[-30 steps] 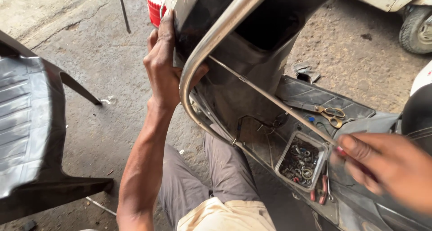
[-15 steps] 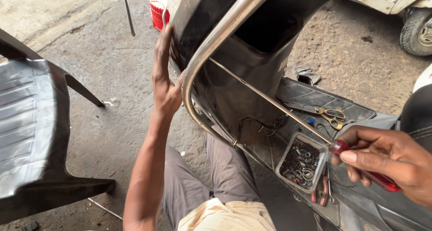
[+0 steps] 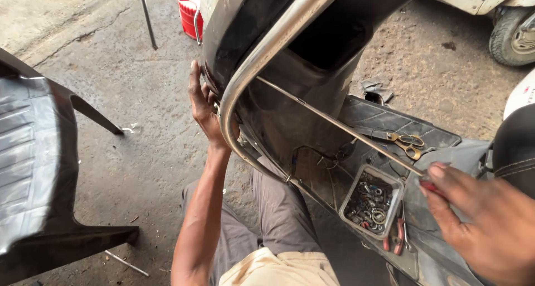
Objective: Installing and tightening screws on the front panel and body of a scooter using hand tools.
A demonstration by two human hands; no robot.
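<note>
The left hand [image 3: 203, 105] is raised with the fingers stretched upward and lies flat against the outer side of the black scooter front panel [image 3: 262, 35], just beside the curved chrome guard bar [image 3: 245, 91] that runs around the edge of this panel; the hand is not closed around anything, it only presses on the panel. The right hand [image 3: 479, 219] is low at the right side and is clenched on the red handle of a long screwdriver [image 3: 340, 127]. The thin metal shaft of the screwdriver goes from this hand up and to the left, across the open inside of the scooter, and its tip reaches the inner face of the front panel close to the chrome bar. Under the shaft, on the black floorboard [image 3: 384, 121] of the scooter, stands a small clear plastic tray [image 3: 370, 199] full of washers, rings and other little metal parts. A pair of scissors with yellow handles [image 3: 407, 141] lies on the floorboard further back, and pliers with red grips [image 3: 395, 238] lie just beside the tray. On the concrete ground at the left is a dark plastic chair [image 3: 39, 174], and a red bucket [image 3: 189, 10] stands behind the scooter near the top of the view.
</note>
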